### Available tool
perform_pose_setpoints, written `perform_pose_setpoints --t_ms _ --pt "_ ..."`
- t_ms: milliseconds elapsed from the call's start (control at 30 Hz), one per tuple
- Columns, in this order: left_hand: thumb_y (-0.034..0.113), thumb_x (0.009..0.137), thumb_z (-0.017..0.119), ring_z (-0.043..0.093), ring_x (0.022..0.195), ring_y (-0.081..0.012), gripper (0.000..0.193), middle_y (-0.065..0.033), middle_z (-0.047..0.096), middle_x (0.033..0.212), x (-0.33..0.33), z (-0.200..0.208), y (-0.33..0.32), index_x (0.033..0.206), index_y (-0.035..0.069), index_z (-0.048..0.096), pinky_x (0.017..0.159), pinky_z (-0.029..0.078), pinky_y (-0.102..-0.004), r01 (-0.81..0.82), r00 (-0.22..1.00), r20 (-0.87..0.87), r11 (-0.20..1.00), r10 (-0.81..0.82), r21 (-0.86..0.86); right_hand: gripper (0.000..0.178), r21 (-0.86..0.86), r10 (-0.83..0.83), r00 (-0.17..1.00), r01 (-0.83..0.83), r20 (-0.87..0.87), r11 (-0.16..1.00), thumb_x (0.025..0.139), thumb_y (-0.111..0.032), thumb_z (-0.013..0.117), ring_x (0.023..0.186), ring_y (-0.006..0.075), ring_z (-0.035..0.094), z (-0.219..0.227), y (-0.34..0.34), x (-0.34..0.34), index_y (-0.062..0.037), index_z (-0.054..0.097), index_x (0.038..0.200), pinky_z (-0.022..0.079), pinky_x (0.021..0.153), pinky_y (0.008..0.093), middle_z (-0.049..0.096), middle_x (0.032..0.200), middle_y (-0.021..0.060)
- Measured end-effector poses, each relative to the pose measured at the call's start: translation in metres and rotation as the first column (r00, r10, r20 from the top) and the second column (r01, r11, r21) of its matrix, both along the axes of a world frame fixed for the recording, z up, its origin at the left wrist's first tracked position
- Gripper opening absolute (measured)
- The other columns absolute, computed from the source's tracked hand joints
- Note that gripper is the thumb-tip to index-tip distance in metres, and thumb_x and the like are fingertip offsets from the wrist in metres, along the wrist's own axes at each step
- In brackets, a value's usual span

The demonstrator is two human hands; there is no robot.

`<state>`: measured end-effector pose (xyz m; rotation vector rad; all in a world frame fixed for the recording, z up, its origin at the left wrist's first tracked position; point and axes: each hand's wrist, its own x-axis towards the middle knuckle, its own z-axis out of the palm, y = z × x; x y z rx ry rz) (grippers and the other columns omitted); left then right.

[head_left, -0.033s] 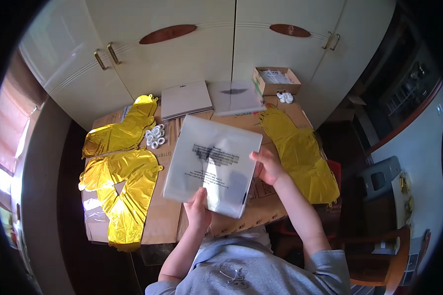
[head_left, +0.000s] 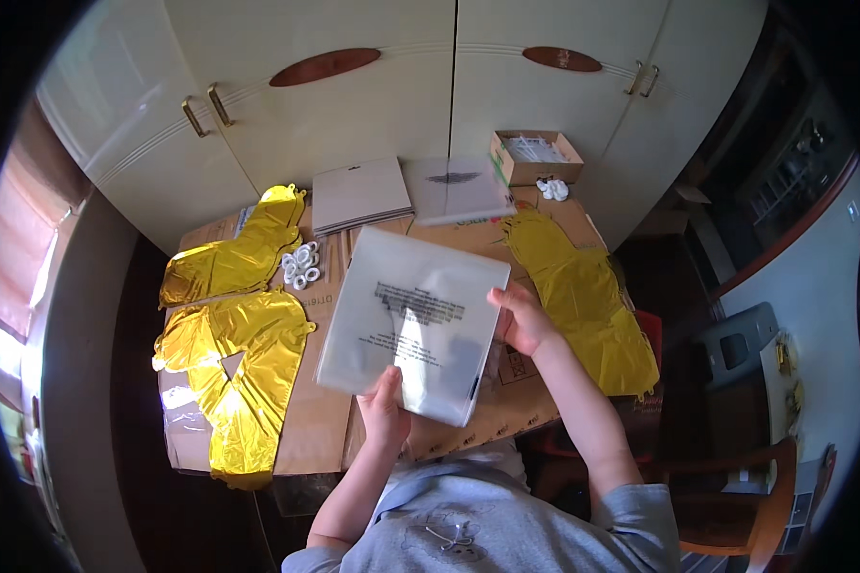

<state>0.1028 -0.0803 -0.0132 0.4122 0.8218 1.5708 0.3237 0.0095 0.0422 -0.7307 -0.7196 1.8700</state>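
Observation:
Both hands hold a squarish stack of clear plastic bags (head_left: 354,325) with dark print, tilted over the cardboard-covered table. Its near edge is gripped by my left hand (head_left: 384,411), thumb on top and fingers hidden underneath. On the right edge, my right hand (head_left: 521,320) pinches with the thumb at the upper corner; its other fingers are partly behind the stack. Gold foil balloons lie flat on both sides: a number-shaped one (head_left: 248,382) at near left, another (head_left: 225,263) at far left, and a duller yellow one (head_left: 588,306) on the right.
White rolls of ribbon or tape (head_left: 301,265) sit left of the bags. Behind are a pile of grey-brown cardboard sheets (head_left: 358,194), more clear bags (head_left: 459,202), a box of white sticks (head_left: 537,153) and a small white bundle (head_left: 552,190). Cabinet doors (head_left: 354,115) stand behind; a wooden chair (head_left: 774,506) is at right.
The top of the bag stack has shifted very slightly, its printed face tilting a little differently. Both hands keep their hold, and everything else stays put.

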Motion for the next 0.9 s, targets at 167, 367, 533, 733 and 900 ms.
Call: perform_pose_setpoints --t_ms 167,367,533,733,900 --pt "0.005 0.079 0.059 0.051 0.1 -0.0208 0.043 -0.0089 0.052 0.109 0.003 0.007 -0.006 0.118 0.003 0.04 0.088 0.043 -0.0367 0.027 0.996 0.087 0.997 -0.021 -0.074 0.041 -0.01 -0.057 0.998 0.057 0.033 0.998 0.078 -0.024 0.062 0.097 0.0163 0.054 0.007 0.01 0.006 -0.0062 0.049 0.113 0.044 0.084 0.0325 0.056 0.105 0.0052" --pt "0.008 0.08 0.056 0.051 0.103 -0.0254 0.042 -0.0109 0.052 0.11 -0.012 -0.001 -0.006 0.118 0.003 0.04 0.088 0.043 -0.0432 0.18 0.945 0.309 0.963 -0.112 -0.201 0.032 -0.079 -0.066 0.97 0.049 -0.236 0.996 0.083 -0.025 0.054 0.097 0.0164 0.054 0.021 0.004 -0.007 -0.007 0.052 0.109 0.041 0.086 0.033 0.057 0.104 0.0043" --pt "0.016 0.078 0.059 0.05 0.104 -0.0268 0.048 -0.0116 0.051 0.113 -0.02 -0.002 -0.007 0.12 0.003 0.039 0.091 0.041 -0.0444 0.316 0.862 0.461 0.934 -0.21 -0.166 0.031 0.078 -0.031 0.982 0.047 -0.188 0.996 0.088 -0.02 0.046 0.1 0.0158 0.054 0.036 -0.009 -0.011 -0.0031 0.051 0.114 0.041 0.088 0.0327 0.056 0.109 0.0059" --pt "0.026 0.076 0.06 0.051 0.104 -0.0281 0.055 -0.0125 0.051 0.115 -0.024 -0.007 -0.004 0.121 0.003 0.039 0.09 0.041 -0.043 0.24 0.952 0.208 0.969 -0.225 -0.05 0.03 0.213 -0.015 0.989 0.046 -0.148 0.976 0.088 -0.02 0.047 0.094 0.0138 0.057 0.048 -0.02 -0.009 -0.0038 0.052 0.112 0.045 0.081 0.0303 0.058 0.105 0.0057" --pt "0.02 0.075 0.062 0.052 0.102 -0.0275 0.055 -0.0114 0.051 0.113 -0.019 0.006 -0.002 0.122 0.002 0.038 0.089 0.043 -0.0438 0.174 0.976 0.132 0.985 -0.175 0.016 0.032 0.182 -0.009 0.977 0.049 -0.213 0.982 0.088 -0.022 0.047 0.093 0.0133 0.057 0.053 -0.027 -0.013 -0.0049 0.049 0.115 0.045 0.08 0.0292 0.058 0.105 0.0055"
